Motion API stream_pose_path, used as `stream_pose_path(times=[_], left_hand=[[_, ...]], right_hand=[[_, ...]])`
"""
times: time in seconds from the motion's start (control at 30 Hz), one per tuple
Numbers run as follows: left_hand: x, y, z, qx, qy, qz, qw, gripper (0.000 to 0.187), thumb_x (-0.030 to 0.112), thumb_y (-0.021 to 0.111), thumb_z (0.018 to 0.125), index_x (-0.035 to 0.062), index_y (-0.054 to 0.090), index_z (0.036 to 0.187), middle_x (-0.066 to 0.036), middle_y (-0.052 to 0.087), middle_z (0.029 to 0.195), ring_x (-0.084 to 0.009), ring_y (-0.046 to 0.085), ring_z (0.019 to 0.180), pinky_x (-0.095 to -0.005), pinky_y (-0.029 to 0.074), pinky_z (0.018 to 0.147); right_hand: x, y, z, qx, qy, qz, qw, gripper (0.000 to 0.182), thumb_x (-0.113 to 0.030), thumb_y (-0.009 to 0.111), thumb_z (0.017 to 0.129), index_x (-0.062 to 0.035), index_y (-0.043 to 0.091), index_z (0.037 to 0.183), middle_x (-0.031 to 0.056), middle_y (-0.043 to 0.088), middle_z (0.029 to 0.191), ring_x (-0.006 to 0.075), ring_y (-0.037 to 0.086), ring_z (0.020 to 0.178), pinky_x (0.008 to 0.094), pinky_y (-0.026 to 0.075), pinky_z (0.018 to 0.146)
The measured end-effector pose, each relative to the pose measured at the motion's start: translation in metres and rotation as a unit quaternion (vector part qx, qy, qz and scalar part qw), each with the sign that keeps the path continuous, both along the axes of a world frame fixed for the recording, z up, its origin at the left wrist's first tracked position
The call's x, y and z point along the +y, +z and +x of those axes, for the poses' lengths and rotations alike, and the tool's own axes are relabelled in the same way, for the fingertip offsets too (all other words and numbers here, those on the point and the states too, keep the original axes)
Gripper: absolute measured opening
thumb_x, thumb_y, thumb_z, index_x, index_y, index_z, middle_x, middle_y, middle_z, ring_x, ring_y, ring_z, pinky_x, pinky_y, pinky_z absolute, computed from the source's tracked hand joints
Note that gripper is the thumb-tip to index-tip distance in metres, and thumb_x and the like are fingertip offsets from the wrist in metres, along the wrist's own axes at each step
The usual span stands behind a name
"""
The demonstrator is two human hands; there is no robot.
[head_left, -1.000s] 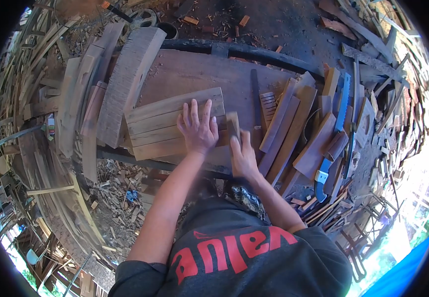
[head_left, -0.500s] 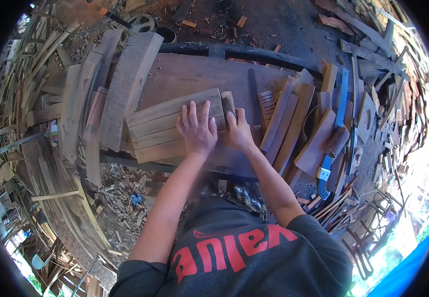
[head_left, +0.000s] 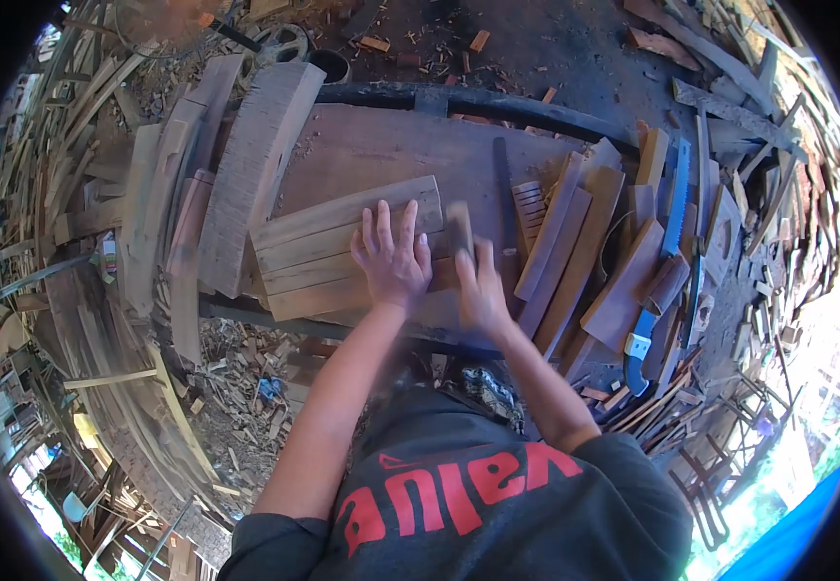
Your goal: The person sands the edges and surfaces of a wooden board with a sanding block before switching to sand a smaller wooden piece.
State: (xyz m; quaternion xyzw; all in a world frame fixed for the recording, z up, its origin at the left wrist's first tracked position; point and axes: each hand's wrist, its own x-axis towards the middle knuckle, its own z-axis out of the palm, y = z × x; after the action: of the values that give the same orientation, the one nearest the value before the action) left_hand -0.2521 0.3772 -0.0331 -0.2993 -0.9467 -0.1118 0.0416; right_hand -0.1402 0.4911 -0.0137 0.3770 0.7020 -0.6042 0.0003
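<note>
Two hands work at the table [head_left: 381, 145]: the left hand [head_left: 393, 257], fingers spread flat, pins the slatted panel [head_left: 328, 247] steady, while the right hand [head_left: 478, 286] clenches a blurred small block [head_left: 459, 228] at the panel's edge, beside loose planks [head_left: 575, 242] and a blue-handled saw [head_left: 672, 208].

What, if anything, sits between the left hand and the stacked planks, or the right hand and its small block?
Nothing visible. The left hand lies flat on the stacked planks. The right hand already grips the small wooden block, blurred, at the planks' right end.
</note>
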Motion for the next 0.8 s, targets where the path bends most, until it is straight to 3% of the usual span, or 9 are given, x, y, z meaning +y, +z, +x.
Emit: stream_pose_path(times=[0.1, 0.17, 0.27, 0.43, 0.6, 0.7, 0.77, 0.8], left_hand=[[-0.002, -0.003, 0.004, -0.004, 0.001, -0.004, 1.000, 0.056, 0.034, 0.055, 0.096, 0.0243, 0.047, 0.150, -0.018, 0.036, 0.154, -0.0412, 0.031, 0.143, -0.0591, 0.022, 0.113], [-0.003, -0.005, 0.002, 0.005, -0.005, 0.011, 1.000, 0.056, 0.034, 0.055, 0.096, 0.0241, 0.047, 0.151, -0.018, 0.035, 0.155, -0.0412, 0.029, 0.144, -0.0594, 0.022, 0.113], [-0.002, -0.002, 0.002, 0.002, -0.008, 0.011, 1.000, 0.057, 0.034, 0.055, 0.096, 0.0240, 0.046, 0.151, -0.018, 0.034, 0.156, -0.0418, 0.029, 0.144, -0.0598, 0.022, 0.113], [-0.001, -0.006, 0.001, -0.003, 0.002, 0.004, 1.000, 0.056, 0.036, 0.053, 0.097, 0.0275, 0.045, 0.151, -0.018, 0.037, 0.155, -0.0423, 0.031, 0.143, -0.0631, 0.026, 0.111], [-0.002, -0.004, 0.002, 0.000, -0.002, 0.004, 1.000, 0.056, 0.035, 0.053, 0.097, 0.0271, 0.045, 0.152, -0.018, 0.037, 0.155, -0.0427, 0.032, 0.143, -0.0632, 0.026, 0.111], [-0.003, -0.002, 0.002, -0.007, -0.008, 0.010, 1.000, 0.055, 0.034, 0.052, 0.097, 0.0238, 0.046, 0.151, -0.018, 0.034, 0.155, -0.0415, 0.028, 0.145, -0.0608, 0.021, 0.114], [-0.002, -0.004, 0.003, 0.004, -0.003, -0.006, 1.000, 0.055, 0.034, 0.053, 0.097, 0.0237, 0.046, 0.151, -0.018, 0.034, 0.155, -0.0412, 0.029, 0.144, -0.0604, 0.021, 0.114], [0.000, -0.004, 0.002, 0.000, -0.003, -0.004, 1.000, 0.055, 0.034, 0.053, 0.097, 0.0237, 0.046, 0.151, -0.018, 0.034, 0.155, -0.0412, 0.029, 0.144, -0.0604, 0.021, 0.114]], right_hand=[[-0.022, 0.005, 0.031, 0.029, -0.010, 0.047, 0.998, 0.048, -0.041, 0.047, 0.104, -0.0086, 0.039, 0.138, 0.0357, 0.066, 0.102, 0.0562, 0.062, 0.100, 0.0579, 0.048, 0.087], [-0.009, 0.007, 0.005, -0.058, 0.006, 0.027, 0.998, 0.048, -0.041, 0.047, 0.104, -0.0076, 0.039, 0.138, 0.0367, 0.065, 0.105, 0.0568, 0.061, 0.101, 0.0586, 0.048, 0.089], [0.018, -0.025, -0.040, -0.028, 0.006, 0.030, 0.999, 0.049, -0.040, 0.048, 0.103, -0.0077, 0.039, 0.139, 0.0374, 0.064, 0.110, 0.0571, 0.060, 0.103, 0.0590, 0.047, 0.090], [-0.019, 0.011, 0.028, 0.029, -0.008, 0.036, 0.999, 0.047, -0.041, 0.047, 0.104, -0.0086, 0.040, 0.138, 0.0376, 0.065, 0.105, 0.0572, 0.061, 0.102, 0.0570, 0.048, 0.089], [0.023, -0.026, -0.043, -0.019, 0.016, -0.006, 1.000, 0.050, -0.040, 0.047, 0.104, -0.0094, 0.037, 0.142, 0.0351, 0.065, 0.109, 0.0546, 0.062, 0.106, 0.0549, 0.048, 0.090], [0.021, -0.034, -0.037, 0.021, 0.016, 0.016, 1.000, 0.051, -0.040, 0.047, 0.105, -0.0097, 0.036, 0.144, 0.0331, 0.066, 0.108, 0.0519, 0.064, 0.106, 0.0539, 0.048, 0.090], [0.001, -0.008, 0.009, 0.002, 0.015, -0.037, 0.999, 0.051, -0.041, 0.047, 0.105, -0.0098, 0.036, 0.144, 0.0322, 0.066, 0.107, 0.0499, 0.065, 0.105, 0.0530, 0.048, 0.091], [-0.014, -0.015, 0.035, 0.043, 0.009, 0.012, 0.999, 0.052, -0.041, 0.047, 0.104, -0.0100, 0.036, 0.145, 0.0304, 0.067, 0.105, 0.0473, 0.067, 0.105, 0.0517, 0.048, 0.091]])
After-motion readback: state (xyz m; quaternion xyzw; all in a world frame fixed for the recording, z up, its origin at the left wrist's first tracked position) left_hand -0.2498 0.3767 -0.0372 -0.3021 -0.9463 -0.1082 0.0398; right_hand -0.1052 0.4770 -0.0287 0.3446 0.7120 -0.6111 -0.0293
